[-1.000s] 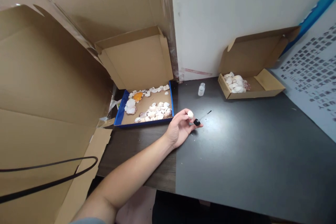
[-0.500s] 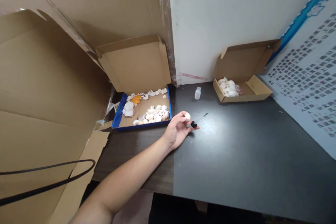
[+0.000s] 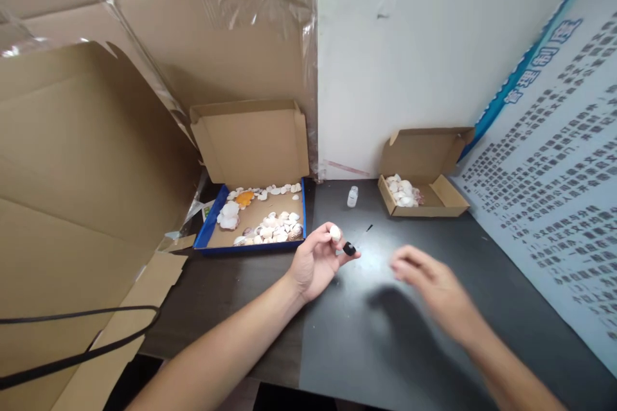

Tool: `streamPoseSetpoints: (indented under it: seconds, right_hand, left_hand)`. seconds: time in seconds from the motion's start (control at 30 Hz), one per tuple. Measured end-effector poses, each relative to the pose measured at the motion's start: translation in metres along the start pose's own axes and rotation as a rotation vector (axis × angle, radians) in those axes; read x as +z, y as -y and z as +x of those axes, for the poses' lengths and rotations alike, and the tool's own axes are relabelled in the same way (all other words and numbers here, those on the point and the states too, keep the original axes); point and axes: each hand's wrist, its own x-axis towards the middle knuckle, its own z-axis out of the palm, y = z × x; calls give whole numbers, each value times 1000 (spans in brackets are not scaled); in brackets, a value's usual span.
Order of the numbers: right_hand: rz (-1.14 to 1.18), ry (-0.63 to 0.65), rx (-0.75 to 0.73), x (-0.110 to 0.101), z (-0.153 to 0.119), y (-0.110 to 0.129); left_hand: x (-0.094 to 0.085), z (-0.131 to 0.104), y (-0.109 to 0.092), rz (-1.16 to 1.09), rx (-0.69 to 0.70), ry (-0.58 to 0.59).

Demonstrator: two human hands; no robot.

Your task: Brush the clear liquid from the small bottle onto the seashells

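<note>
My left hand (image 3: 315,263) is closed, with a small ribbed white seashell (image 3: 335,232) pinched between thumb and finger. Its other fingers also grip the black cap (image 3: 349,248) of an applicator brush, whose thin stem points away to the right and ends in a dark tip (image 3: 369,228). To the right, over the grey mat, my right hand (image 3: 429,279) is smeared by motion. Its fingers look curled, and no object shows in them. Beyond the hands a small glass bottle (image 3: 353,197) with a whitish label stands uncapped on the table.
A blue-edged cardboard box (image 3: 200,231) at the left holds several seashells (image 3: 274,229) and an orange one (image 3: 245,198). Another open cardboard box (image 3: 434,210) at the back right contains white shells (image 3: 403,192). Cardboard panels (image 3: 87,160) rise on the left; a black cable (image 3: 96,353) loops nearby.
My right hand has come into view from the right. My left hand still holds the seashell and the capped brush. The view has shifted, so the boxes and bottle sit lower in the picture.
</note>
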Motion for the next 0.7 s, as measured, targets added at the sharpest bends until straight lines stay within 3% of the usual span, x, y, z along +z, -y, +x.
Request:
streamPoseSetpoints:
  seconds: [0.1, 0.23, 0.37, 0.43, 0.5, 0.6, 0.7]
  right_hand:
    - [137, 87, -53, 24, 12, 4]
    - [235, 25, -45, 50, 26, 5]
    - [255, -15, -90, 50, 31, 1]
    - [225, -27, -132, 43, 34, -4]
    - [136, -51, -180, 33, 38, -12]
    - [-20, -120, -247, 21, 44, -28]
    - [-69, -91, -291, 15, 48, -42]
  left_hand:
    - [11, -5, 1, -17, 34, 8]
    - [19, -8, 11, -38, 106, -46]
    - [21, -8, 19, 48, 156, -83]
    - [17, -9, 14, 230, 167, -135]
    - [8, -12, -2, 567, 169, -219]
    - [-10, -21, -45, 761, 129, -302]
    - [-30, -32, -94, 906, 79, -411]
